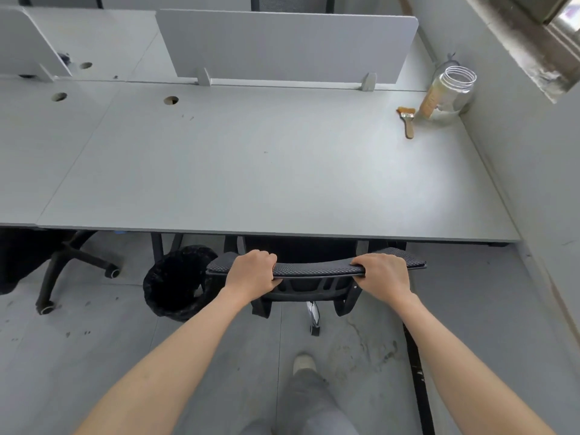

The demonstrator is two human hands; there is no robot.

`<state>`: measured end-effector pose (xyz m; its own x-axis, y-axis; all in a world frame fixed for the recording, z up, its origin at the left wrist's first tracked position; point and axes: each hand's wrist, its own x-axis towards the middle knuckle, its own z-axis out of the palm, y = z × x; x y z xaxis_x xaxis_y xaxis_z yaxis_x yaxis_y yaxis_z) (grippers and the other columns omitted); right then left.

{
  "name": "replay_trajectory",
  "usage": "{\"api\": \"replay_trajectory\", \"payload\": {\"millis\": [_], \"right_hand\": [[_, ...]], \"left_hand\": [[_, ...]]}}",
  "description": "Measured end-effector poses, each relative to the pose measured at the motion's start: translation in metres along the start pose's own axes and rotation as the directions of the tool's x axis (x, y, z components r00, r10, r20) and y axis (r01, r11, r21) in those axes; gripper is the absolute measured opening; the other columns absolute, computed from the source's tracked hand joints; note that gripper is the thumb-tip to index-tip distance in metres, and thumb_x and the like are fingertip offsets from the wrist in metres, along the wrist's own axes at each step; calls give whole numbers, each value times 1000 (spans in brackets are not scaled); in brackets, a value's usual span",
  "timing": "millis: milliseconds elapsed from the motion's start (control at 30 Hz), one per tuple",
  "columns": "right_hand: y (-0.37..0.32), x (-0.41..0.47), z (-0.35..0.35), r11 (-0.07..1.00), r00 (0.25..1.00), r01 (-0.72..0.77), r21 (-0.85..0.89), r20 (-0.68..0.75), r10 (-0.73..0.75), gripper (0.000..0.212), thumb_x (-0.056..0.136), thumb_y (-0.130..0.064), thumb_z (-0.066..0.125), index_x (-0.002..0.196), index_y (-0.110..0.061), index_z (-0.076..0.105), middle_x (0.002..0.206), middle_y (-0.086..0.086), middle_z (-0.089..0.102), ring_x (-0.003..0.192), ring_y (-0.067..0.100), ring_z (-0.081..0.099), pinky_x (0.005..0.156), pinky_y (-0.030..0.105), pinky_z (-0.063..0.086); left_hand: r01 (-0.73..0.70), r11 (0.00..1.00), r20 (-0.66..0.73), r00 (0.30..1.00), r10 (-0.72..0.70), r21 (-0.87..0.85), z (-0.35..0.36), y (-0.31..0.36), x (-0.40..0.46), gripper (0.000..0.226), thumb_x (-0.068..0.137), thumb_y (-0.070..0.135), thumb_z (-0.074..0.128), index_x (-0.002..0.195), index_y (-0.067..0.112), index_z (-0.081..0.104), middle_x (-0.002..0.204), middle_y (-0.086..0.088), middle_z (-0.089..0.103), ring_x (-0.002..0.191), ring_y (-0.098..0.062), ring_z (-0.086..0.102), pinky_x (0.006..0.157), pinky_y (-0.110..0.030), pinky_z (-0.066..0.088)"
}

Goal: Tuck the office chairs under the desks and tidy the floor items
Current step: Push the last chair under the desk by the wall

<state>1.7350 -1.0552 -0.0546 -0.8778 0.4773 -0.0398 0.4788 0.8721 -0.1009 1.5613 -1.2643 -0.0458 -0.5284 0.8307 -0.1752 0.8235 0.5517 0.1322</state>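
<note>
Black bin beside gripped chair.

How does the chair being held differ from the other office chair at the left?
The held chair sits mostly under the desk; both hands, left hand and right hand, grip its backrest top. The left chair is untouched, and only its star base and castors show past the desk edge. Both are black and on castors.

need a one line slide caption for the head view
Both hands, left hand and right hand, grip the top of a black office chair tucked against a grey desk, beside a black bin.
</note>
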Motion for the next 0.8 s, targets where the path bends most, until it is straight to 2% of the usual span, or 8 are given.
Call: {"api": "replay_trajectory", "payload": {"millis": [100, 233, 367, 633, 800], "right_hand": [[8, 12, -2, 1000, 1000, 23, 19, 0, -23, 17, 75, -30, 62, 89, -31, 71, 85, -11, 72, 81, 17, 67, 59, 24, 41], [2, 18, 0, 999, 998, -3, 32, -64, 5, 10, 66, -29, 71, 77, -30, 71, 70, -11, 70, 67, 16, 67, 50, 21, 32], [-10, 23, 5, 998, 1000, 1, 57, -24, 0, 19, 77, -32, 60, 93, -29, 70, 87, -10, 71, 83, 17, 66, 57, 23, 38], [-3, 26, -1, 997, 1000, -25, 73, 19, 23, 20, 78, -33, 57, 94, -29, 69, 89, -9, 71, 84, 17, 65, 59, 25, 40], [-6, 25, -9, 998, 995, -38, 40, 95, 34, 22, 83, -34, 53, 101, -31, 65, 98, -12, 68, 92, 14, 63, 67, 25, 42]], "left_hand": [[5, 1000, -3, 1000, -5, 4, -2, 2, 14, 29, 83, 41, 57, 90, 13, 55, 92, -1, 61, 90, -19, 54, 65, -29, 39], [-17, 1000, 29, 999, 16, 17, -6, -10, 25, 26, 83, 39, 56, 89, 13, 55, 92, -1, 61, 90, -20, 53, 68, -30, 40], [-54, 998, 55, 997, 52, 29, -12, -27, 35, 29, 82, 39, 58, 93, 12, 56, 94, -2, 61, 94, -21, 54, 72, -31, 41], [-56, 998, 40, 998, 55, 30, -8, -23, 39, 27, 83, 39, 55, 92, 13, 56, 93, -2, 61, 93, -21, 55, 72, -32, 43], [-56, 997, 47, 997, 53, 51, -12, -19, 36, 29, 84, 41, 54, 96, 14, 55, 98, 0, 62, 96, -19, 55, 73, -30, 42]]}}
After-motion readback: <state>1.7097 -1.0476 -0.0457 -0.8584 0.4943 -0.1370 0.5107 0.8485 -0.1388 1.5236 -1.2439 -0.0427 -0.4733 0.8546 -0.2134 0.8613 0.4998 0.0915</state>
